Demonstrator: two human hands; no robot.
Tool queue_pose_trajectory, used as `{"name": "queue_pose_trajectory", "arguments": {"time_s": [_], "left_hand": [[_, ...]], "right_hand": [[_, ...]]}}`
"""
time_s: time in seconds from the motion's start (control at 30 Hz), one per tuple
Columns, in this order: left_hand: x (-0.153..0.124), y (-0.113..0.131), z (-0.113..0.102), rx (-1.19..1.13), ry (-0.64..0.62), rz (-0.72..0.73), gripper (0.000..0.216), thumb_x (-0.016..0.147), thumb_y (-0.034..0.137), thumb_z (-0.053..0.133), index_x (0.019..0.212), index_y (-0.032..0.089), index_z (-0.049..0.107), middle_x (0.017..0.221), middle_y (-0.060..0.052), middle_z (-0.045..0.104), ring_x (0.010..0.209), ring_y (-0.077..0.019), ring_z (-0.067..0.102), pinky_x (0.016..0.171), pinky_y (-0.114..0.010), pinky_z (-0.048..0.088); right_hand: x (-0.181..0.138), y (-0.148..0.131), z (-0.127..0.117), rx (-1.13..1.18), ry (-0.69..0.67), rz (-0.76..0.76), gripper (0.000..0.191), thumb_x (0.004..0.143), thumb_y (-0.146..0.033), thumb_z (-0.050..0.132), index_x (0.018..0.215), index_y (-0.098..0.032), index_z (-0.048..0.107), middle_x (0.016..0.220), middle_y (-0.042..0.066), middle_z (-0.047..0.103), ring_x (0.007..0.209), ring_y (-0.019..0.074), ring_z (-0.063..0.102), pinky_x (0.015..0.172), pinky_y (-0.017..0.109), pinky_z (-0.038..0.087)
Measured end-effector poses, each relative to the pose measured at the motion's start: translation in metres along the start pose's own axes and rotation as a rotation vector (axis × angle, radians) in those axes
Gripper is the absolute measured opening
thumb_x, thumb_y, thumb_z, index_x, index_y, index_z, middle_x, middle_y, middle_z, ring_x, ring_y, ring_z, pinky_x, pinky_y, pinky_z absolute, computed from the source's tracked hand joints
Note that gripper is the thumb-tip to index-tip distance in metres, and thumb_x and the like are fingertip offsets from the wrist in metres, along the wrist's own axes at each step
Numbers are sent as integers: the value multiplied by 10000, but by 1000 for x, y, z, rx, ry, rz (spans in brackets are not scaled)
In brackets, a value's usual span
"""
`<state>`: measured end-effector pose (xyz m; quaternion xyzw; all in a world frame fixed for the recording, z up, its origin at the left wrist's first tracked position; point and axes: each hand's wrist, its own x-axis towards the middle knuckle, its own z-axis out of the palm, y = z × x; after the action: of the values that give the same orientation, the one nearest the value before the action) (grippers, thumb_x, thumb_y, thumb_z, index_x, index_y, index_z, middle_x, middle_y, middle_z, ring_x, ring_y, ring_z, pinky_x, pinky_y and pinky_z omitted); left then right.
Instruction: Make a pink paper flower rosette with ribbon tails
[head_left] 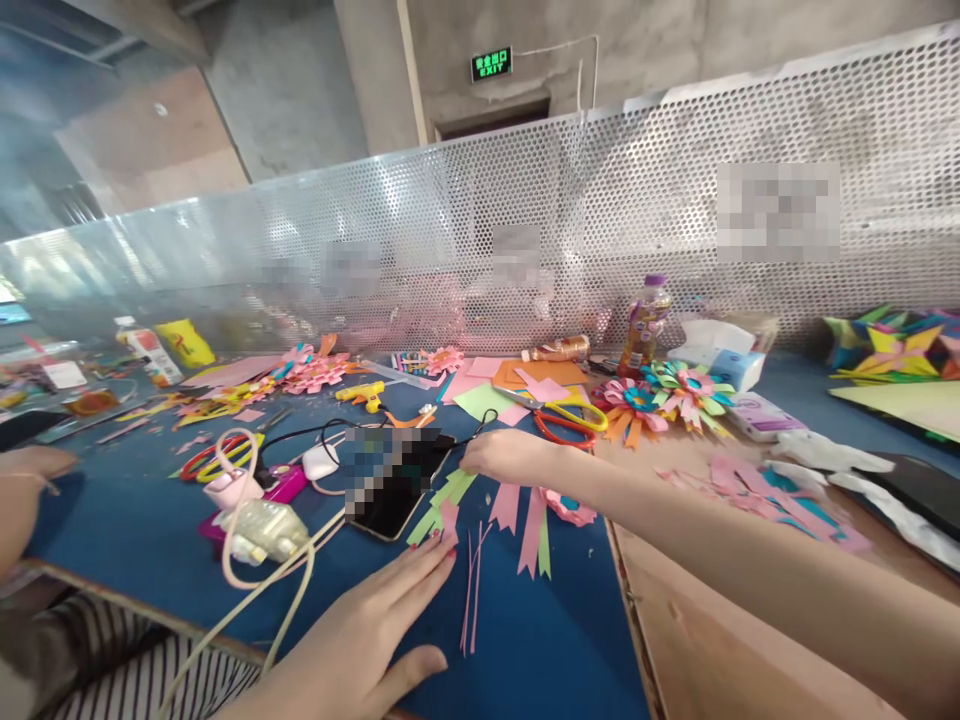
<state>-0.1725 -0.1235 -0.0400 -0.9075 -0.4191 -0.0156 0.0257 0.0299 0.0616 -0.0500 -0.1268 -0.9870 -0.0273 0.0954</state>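
My left hand (379, 620) lies flat over the blue table, fingers stretched out, its fingertips on a small pink paper strip (448, 520). My right hand (501, 456) reaches in from the right with its fingers curled down beside a smartphone (401, 490). Whatever it may hold is hidden under the fingers. Light green paper strips (442, 508) lie just below it. Pink notched strips (532, 535) and a pink paper loop (568, 507) are under and beside the right wrist. Thin pink slivers (472, 590) lie right of my left hand.
Scissors with yellow and red handles (574, 422), paper flowers (686, 395) and a drink bottle (646, 320) stand beyond my right arm. Left are a yellow glue gun (364, 394), chargers and looping cables (270, 575). Another person's hand (30, 490) rests at the left edge. A perforated metal screen (465, 240) runs behind.
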Motion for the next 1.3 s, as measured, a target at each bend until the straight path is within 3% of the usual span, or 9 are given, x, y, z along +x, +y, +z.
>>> {"name": "queue_pose_trajectory", "arguments": {"time_s": [0.2,0.33,0.57,0.7,0.8,0.93,1.07,1.2,1.3], "left_hand": [[-24,5,11,239,214,101,593,821,391,505,1357,213,327,1312,-12,463,1107,-179,531,878,-210,457],[-27,8,13,302,298,68,537,809,362,517,1316,228,401,1271,-8,512,1055,-164,571,860,-205,468],[-15,6,8,260,161,89,630,828,395,476,1381,179,265,1372,-52,373,1176,-219,464,884,-269,463],[-23,0,11,180,134,101,695,810,448,497,1393,191,222,1373,-45,368,1192,-218,446,911,-266,448],[-32,-4,15,204,108,145,752,788,519,493,1393,165,221,1386,-62,345,1204,-222,430,934,-268,427],[-42,-9,20,262,105,202,754,787,536,482,1387,151,237,1393,-76,333,1213,-224,418,960,-278,398],[-46,-10,20,244,104,197,726,803,493,489,1391,162,223,1384,-74,346,1210,-219,420,962,-275,393],[-44,-5,11,125,48,152,776,784,512,504,1404,186,170,1385,-66,331,1209,-228,415,952,-283,399],[-38,0,4,33,33,112,791,782,498,515,1408,203,133,1396,-66,299,1224,-239,390,953,-305,394]], "right_hand": [[2,-9,4,205,81,-49,293,879,-295,460,1117,-175,580,1131,43,618,1046,136,555,877,191,411],[1,-12,4,266,96,-50,327,888,-278,438,1179,-176,548,1196,52,580,1107,138,520,912,193,393],[-6,-25,-3,132,27,-139,536,784,44,363,1206,-244,524,1345,-4,439,1287,141,296,1033,273,289],[-14,-27,-8,46,-2,-207,492,840,-14,347,1252,-251,474,1336,-19,450,1305,164,253,1049,310,272],[-17,-27,-12,-9,-31,-146,442,867,-46,331,1236,-226,494,1311,-2,480,1305,204,254,1040,358,277],[-18,-33,-11,9,-7,-165,523,823,-3,370,1294,-226,422,1359,16,420,1325,222,195,1039,408,259],[-18,-33,-8,56,-20,-241,565,792,31,363,1285,-235,434,1364,-9,413,1321,211,206,1047,370,256],[-15,-24,-10,75,-36,-186,613,722,85,361,1239,-219,490,1329,12,459,1298,181,272,1049,327,258],[-13,-24,-8,107,-3,-189,634,717,72,379,1288,-197,431,1367,42,408,1303,176,260,1045,326,265]]}}
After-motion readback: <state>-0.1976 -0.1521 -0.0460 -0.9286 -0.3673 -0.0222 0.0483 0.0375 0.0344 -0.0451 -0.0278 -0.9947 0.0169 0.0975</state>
